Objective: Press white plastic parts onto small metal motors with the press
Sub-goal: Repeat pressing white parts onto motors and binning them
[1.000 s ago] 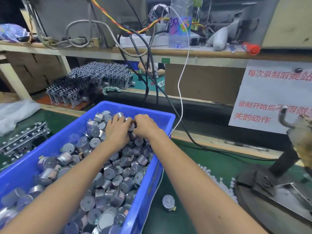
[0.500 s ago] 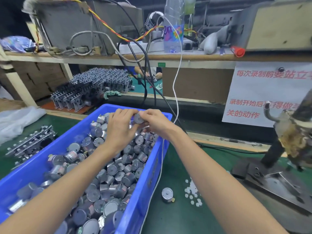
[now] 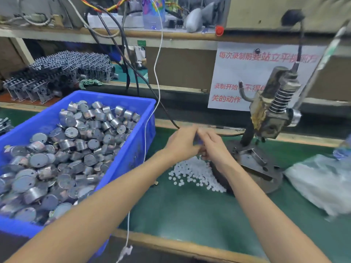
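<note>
My left hand (image 3: 181, 144) and my right hand (image 3: 213, 147) meet above the green mat, just left of the hand press (image 3: 273, 112). Between their fingers they hold a small metal motor (image 3: 197, 139), blurred and mostly hidden. Below the hands lies a heap of small white plastic parts (image 3: 195, 174), next to the press's round metal base (image 3: 254, 168). A blue bin (image 3: 131, 149) at the left holds several round metal motors (image 3: 76, 149).
A white cable (image 3: 152, 111) hangs down along the bin's right wall. A clear plastic bag (image 3: 321, 183) lies at the right on the mat. Racks of metal brackets (image 3: 57, 73) stand behind the bin. A paper sign (image 3: 247, 76) hangs behind the press.
Both hands have left the bin and moved right, carrying a motor from above the bin's far corner to above the white parts beside the press. The view has swung right.
</note>
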{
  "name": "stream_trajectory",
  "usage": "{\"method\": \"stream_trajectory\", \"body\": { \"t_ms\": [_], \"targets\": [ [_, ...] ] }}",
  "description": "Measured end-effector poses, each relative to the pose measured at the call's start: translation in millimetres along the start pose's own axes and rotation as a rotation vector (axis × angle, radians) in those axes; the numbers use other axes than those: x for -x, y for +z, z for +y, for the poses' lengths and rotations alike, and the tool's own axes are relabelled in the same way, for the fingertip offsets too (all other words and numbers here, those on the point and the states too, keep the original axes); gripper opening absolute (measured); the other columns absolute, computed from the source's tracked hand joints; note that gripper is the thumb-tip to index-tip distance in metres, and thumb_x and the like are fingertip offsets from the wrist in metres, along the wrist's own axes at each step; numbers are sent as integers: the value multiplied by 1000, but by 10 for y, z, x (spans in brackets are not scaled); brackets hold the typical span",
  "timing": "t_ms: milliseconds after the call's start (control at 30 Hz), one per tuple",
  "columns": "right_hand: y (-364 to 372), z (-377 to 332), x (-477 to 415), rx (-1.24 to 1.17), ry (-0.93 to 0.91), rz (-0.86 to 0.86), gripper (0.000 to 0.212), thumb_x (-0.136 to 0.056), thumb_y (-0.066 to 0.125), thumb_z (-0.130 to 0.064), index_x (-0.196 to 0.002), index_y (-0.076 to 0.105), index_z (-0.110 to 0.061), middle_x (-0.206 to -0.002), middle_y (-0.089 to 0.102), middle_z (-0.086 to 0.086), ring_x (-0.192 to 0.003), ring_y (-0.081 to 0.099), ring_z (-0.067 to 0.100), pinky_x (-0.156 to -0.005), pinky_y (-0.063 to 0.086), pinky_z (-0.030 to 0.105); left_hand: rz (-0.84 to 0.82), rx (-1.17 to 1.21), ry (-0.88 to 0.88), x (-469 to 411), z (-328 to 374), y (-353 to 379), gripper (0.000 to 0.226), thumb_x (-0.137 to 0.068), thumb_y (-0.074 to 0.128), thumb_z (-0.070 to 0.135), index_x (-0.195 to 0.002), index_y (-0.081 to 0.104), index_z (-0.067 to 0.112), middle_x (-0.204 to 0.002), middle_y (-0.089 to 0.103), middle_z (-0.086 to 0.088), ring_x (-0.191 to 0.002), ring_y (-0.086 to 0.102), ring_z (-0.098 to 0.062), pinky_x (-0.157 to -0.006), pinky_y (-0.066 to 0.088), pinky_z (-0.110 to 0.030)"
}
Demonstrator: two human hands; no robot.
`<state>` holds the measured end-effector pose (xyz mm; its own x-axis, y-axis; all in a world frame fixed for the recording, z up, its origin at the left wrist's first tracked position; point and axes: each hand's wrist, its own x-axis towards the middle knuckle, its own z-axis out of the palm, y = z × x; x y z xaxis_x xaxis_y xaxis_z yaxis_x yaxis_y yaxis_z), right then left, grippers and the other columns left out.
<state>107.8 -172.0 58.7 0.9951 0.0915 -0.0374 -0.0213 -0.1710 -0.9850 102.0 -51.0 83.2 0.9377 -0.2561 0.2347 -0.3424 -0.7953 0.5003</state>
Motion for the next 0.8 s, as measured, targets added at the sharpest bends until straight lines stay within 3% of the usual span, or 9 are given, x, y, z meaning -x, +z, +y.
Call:
{"method": "stream_trajectory", "body": {
  "t_ms": [67, 133, 267, 400, 600, 667, 800],
  "targets": [
    [-138, 215, 120, 22, 41, 50, 29, -97, 46, -42, -89, 55, -15, -71, 49, -2, -43, 42, 3, -42, 34, 20, -80, 184, -10, 133, 11, 250, 24, -77, 71, 19, -91, 51, 17, -91, 58, 4, -84, 53, -17, -75, 42, -30],
    [-215, 359, 213, 43, 78, 67, 31, -97, 44, -44, -84, 51, -17, -65, 44, -3, -40, 40, 4, -42, 34, 22, -104, 216, -60, 305, -27, 471, 26, -80, 70, 22, -100, 54, 15, -93, 53, 7, -82, 48, -14, -77, 41, -28],
    [-259, 479, 351, -55, 143, 54, 24, -96, 37, -30, -78, 47, -17, -60, 42, -1, -42, 36, 12, -47, 32, 26, -31, 33, -15, 669, -187, 725, 11, -86, 63, 21, -92, 58, 14, -93, 54, 3, -90, 48, -18, -82, 39, -33],
    [-262, 546, 561, -171, 148, 29, 16, -90, 42, -18, -81, 55, -13, -51, 47, -8, -39, 38, 13, -43, 32, 23, -33, -117, 20, 838, -247, 781, 15, -89, 59, 29, -97, 63, 17, -96, 55, 1, -100, 46, -19, -86, 38, -33],
    [-287, 717, 923, -129, 13, 34, 6, -96, 51, -11, -100, 56, -9, -76, 59, 4, -53, 56, 7, -47, 44, 20, -8, -191, 47, 798, -197, 826, 16, -94, 50, 25, -96, 63, 16, -98, 59, 0, -101, 46, -20, -82, 36, -29],
    [-311, 811, 1011, -58, -53, 28, 14, -94, 55, -9, -107, 58, -9, -78, 62, 1, -60, 58, 4, -53, 47, 20, -19, -138, 81, 859, -176, 870, 15, -93, 48, 23, -93, 61, 15, -95, 60, -1, -96, 47, -22, -79, 34, -29],
    [-313, 956, 1103, 83, -125, 54, 21, -92, 59, -13, -107, 59, -27, -86, 65, -7, -75, 61, 2, -64, 48, 20, -27, 12, 85, 982, -139, 921, 10, -91, 53, 21, -87, 60, 14, -88, 59, 2, -87, 46, -18, -75, 32, -25]
  ]
}}
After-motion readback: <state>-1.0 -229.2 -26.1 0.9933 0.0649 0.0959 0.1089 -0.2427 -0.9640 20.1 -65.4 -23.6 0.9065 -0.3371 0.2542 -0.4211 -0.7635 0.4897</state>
